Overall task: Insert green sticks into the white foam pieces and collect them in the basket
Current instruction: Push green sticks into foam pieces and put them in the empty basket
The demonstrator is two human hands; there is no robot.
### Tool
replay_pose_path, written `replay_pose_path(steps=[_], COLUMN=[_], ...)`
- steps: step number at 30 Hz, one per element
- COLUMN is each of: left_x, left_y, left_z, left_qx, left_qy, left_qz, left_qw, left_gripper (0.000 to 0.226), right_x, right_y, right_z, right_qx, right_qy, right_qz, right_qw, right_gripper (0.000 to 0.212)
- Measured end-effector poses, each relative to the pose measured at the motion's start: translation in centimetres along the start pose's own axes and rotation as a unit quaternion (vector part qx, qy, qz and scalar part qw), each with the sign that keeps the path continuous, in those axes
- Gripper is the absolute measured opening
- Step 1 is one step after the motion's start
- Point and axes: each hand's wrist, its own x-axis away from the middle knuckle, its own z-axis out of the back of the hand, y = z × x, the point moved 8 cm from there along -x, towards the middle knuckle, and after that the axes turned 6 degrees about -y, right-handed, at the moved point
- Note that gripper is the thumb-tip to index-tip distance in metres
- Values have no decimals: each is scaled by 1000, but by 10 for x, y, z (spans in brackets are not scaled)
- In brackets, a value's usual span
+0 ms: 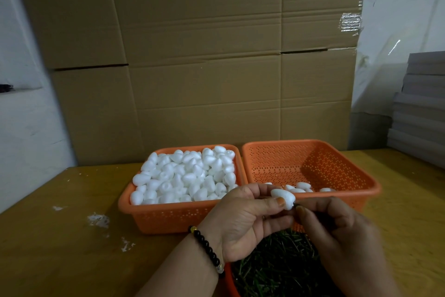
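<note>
Left hand (243, 222) pinches foam piece (283, 197) at thumb tip; right hand (337, 229) pinches green stick (295, 205), its end at the foam's near-right end (depth unclear). Right basket (313, 166) lies just beyond.

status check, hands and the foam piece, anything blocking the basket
Left hand pinching foam piece, right hand pushing green stick into its end. Collecting basket just behind, few pieces in. Nothing in the way.

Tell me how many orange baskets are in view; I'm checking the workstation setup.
3. One orange perforated plastic basket full of white foam pieces at left, a nearly empty one at right, and a third holding green sticks, mostly hidden under the hands.
</note>
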Motion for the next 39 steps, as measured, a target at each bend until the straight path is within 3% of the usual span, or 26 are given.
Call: replay_pose_path(steps=[6,15,18,27,33,37,39], left_x=[0,-2,-2,-4,-13,-31,-39], left_y=[0,2,4,16,43,50,50], left_z=[0,2,4,8,25,41,48], left_qx=[-2,4,9,20,-141,-247,-256], left_qy=[-1,-2,6,11,119,205,228], left_qz=[-1,-13,-28,-71,-142,-117,-102], left_qw=[1000,1000,1000,997,973,940,934], left_gripper=[30,38,30,32,29,22,21], right_x=[-1,3,4,-1,2,4,6], right_y=[-3,17,20,-3,-15,-15,-15], right_z=[-1,-10,-13,-11,-19,-28,-35], right_qx=[1,-91,-119,9,70,100,128], right_qy=[-11,-29,-40,-108,-167,-234,-281], right_qz=[-17,-90,-112,-35,-4,-21,-20], right_qw=[1000,991,986,993,984,967,951], right_gripper=[22,40,42,25,17,11,17])
